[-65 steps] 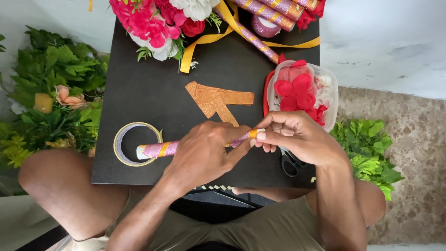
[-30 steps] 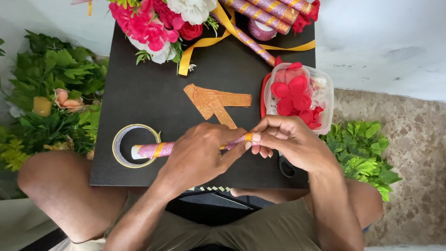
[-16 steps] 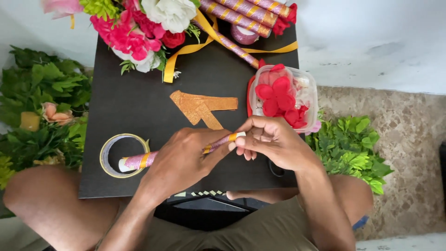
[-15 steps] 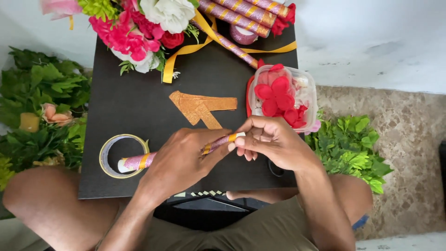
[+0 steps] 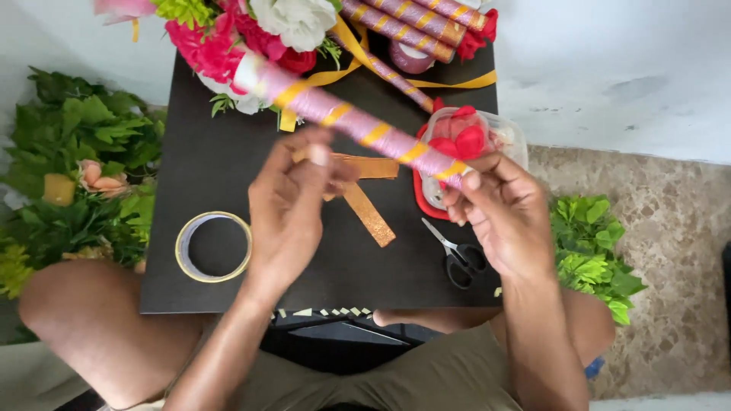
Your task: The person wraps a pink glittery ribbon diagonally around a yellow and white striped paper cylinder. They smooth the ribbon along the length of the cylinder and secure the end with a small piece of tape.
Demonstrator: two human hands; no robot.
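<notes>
Two hands: a person seated at a low black table (image 5: 228, 175) holds one wrapped stick (image 5: 358, 125) up above the tabletop.
Stick: pink thread with gold bands along its length, tilted from upper left down to lower right, lifted clear of the table and crossing in front of the flowers (image 5: 251, 30) at its far end.
Right hand (image 5: 506, 213): fingers pinched closed on the lower right end of the stick, just in front of a clear plastic tub (image 5: 510, 137) of red petals.
Left hand (image 5: 293, 205): raised with fingers loosely curled just under the middle of the stick; the blur makes it impossible to tell whether the fingertips touch it or grip anything.
Under the hands: flat gold glitter strips (image 5: 369, 213) lie on the table, partly hidden by the left hand.
Near the right hand: small scissors (image 5: 457, 255) lie closed on the table, below the tub.
Near the left hand: a roll of clear tape (image 5: 213, 246) lies flat near the table's front left corner.
Far edge: more finished pink-and-gold sticks (image 5: 411, 23) are stacked beside the flowers, with a yellow ribbon (image 5: 457, 80) trailing across the tabletop.
Surroundings: green artificial leaves (image 5: 76, 152) are piled to the left of the table, and another bunch (image 5: 594, 243) lies on the floor to the right.
</notes>
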